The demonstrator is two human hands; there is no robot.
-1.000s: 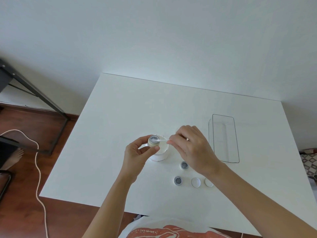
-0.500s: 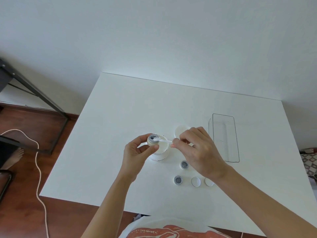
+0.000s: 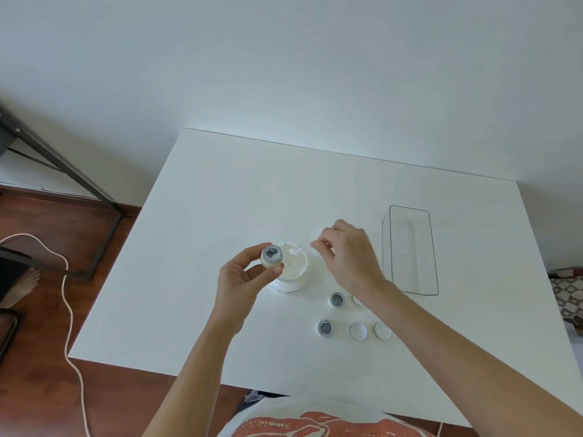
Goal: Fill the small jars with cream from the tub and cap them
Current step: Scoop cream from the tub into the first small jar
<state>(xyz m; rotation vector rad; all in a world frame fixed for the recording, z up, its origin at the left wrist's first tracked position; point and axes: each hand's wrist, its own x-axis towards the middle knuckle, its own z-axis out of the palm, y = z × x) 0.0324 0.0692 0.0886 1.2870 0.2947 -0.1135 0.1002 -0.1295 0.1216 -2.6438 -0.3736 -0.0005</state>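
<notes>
I see a pale wall and a brown wood floor [image 3: 41, 357] around the white worktop [image 3: 252, 184]. A clear box [image 3: 410, 250] stands right. The open tub [image 3: 295, 269] of cream sits centre. My left hand [image 3: 241, 279] pinches a small jar [image 3: 272, 255] over its left rim; my right hand [image 3: 350, 255] has its fingers pressed together, holding what I cannot tell. Two open jars [image 3: 337, 299] and white caps [image 3: 357, 331] lie nearer me.

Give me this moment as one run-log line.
left hand: holds jar | right hand: pinches spatula over tub | table: two open jars, three caps | step: filling
</notes>
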